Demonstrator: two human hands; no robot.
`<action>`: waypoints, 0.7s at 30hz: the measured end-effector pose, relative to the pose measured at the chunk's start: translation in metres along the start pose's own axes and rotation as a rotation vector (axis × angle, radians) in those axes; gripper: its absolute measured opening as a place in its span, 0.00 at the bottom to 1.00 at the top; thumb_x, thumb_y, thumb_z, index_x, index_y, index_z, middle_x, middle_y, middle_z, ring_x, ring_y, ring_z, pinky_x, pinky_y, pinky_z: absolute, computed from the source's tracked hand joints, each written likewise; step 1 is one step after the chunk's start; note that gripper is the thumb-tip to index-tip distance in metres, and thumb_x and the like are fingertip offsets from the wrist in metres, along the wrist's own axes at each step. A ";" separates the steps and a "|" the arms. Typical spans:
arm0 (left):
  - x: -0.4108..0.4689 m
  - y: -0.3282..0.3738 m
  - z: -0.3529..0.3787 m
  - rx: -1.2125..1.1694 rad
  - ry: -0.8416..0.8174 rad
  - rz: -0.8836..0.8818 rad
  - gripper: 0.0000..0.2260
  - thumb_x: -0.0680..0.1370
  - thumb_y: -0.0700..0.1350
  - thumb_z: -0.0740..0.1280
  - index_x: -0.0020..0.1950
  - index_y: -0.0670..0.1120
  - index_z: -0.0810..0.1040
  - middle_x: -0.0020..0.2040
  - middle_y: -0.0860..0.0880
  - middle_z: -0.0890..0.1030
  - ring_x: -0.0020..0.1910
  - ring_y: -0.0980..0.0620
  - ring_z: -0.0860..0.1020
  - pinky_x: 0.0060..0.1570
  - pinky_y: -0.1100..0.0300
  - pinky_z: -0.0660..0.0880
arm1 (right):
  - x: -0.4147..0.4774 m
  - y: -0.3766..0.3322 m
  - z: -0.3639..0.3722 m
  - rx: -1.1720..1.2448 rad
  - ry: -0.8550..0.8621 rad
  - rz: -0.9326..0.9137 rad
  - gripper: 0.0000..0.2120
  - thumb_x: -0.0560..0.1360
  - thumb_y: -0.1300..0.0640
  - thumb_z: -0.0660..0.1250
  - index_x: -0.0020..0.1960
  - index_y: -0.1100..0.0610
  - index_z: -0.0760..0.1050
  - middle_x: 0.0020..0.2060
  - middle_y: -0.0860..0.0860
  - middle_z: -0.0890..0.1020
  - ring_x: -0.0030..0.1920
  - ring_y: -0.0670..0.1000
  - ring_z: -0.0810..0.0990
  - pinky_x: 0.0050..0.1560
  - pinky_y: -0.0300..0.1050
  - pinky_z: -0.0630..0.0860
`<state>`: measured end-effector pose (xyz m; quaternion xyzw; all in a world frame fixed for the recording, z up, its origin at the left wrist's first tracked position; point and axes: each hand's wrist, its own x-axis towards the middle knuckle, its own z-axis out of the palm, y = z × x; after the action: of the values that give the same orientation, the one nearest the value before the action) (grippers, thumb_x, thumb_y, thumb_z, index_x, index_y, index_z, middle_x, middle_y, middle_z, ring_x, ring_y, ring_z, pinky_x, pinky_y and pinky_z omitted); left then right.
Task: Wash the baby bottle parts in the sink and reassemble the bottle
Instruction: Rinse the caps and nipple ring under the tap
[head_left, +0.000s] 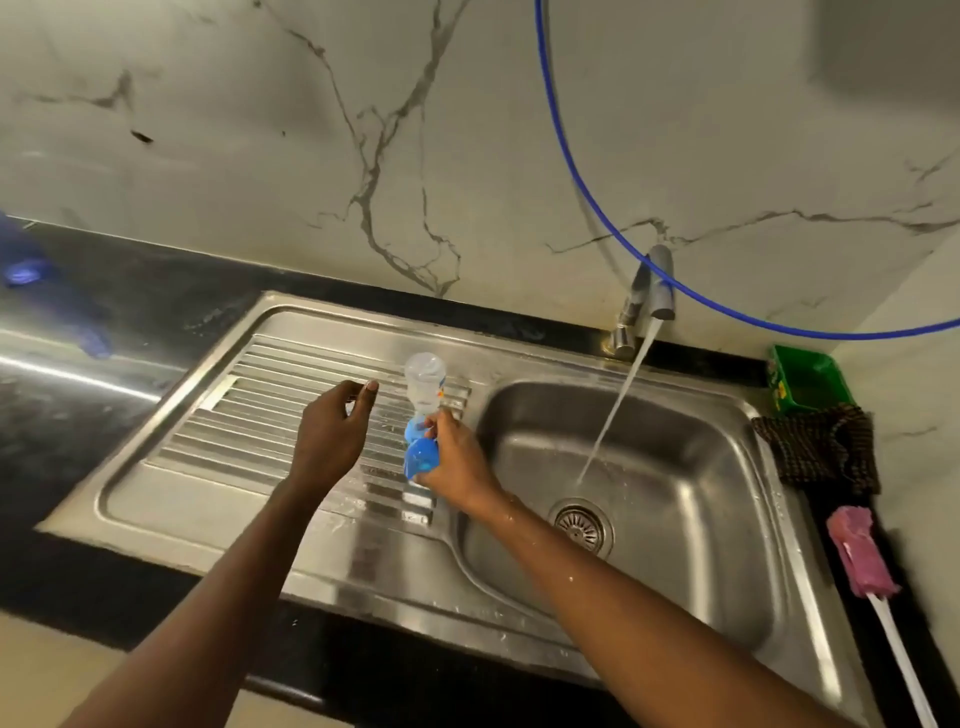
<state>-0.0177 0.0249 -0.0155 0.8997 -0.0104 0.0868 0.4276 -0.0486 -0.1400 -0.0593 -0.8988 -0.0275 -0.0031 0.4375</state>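
Note:
A clear baby bottle (425, 382) with a blue collar and blue cap (418, 457) at its near end lies over the ribbed drainboard (270, 415) of the steel sink (691, 457). My right hand (457, 460) grips the blue end of the bottle, fingers curled round it. Just left of the bottle, my left hand (332, 431) hovers with loosely curled fingers and holds nothing. Water runs from the tap (655, 291) into the basin.
A pink bottle brush (862, 556) with a white handle lies on the counter right of the basin. A dark checked cloth (821, 449) and a green tray (810, 384) sit behind it. A blue hose (582, 171) loops across the marble wall. A blurred blue object (31, 270) lies far left.

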 end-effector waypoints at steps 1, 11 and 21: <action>0.001 -0.002 -0.001 0.002 -0.005 -0.002 0.17 0.81 0.53 0.62 0.55 0.42 0.82 0.52 0.44 0.84 0.55 0.47 0.80 0.51 0.55 0.74 | 0.001 0.001 0.006 -0.031 -0.016 -0.028 0.26 0.63 0.62 0.76 0.57 0.60 0.70 0.53 0.57 0.78 0.53 0.56 0.77 0.50 0.45 0.74; 0.010 0.021 0.037 -0.029 -0.105 0.087 0.15 0.81 0.53 0.62 0.53 0.45 0.82 0.50 0.47 0.84 0.50 0.50 0.80 0.48 0.55 0.75 | -0.013 0.025 0.001 0.113 0.073 0.016 0.25 0.63 0.54 0.77 0.58 0.54 0.73 0.55 0.50 0.77 0.54 0.47 0.78 0.54 0.41 0.76; 0.009 0.083 0.134 -0.021 -0.344 0.228 0.11 0.81 0.51 0.63 0.50 0.46 0.80 0.45 0.47 0.82 0.45 0.48 0.78 0.43 0.59 0.69 | -0.063 0.130 -0.104 0.025 0.562 0.404 0.04 0.68 0.62 0.71 0.38 0.55 0.78 0.35 0.50 0.81 0.37 0.49 0.79 0.41 0.43 0.77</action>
<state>0.0026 -0.1304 -0.0329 0.8898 -0.1860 -0.0206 0.4162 -0.1031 -0.3051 -0.0992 -0.8448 0.2724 -0.1635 0.4305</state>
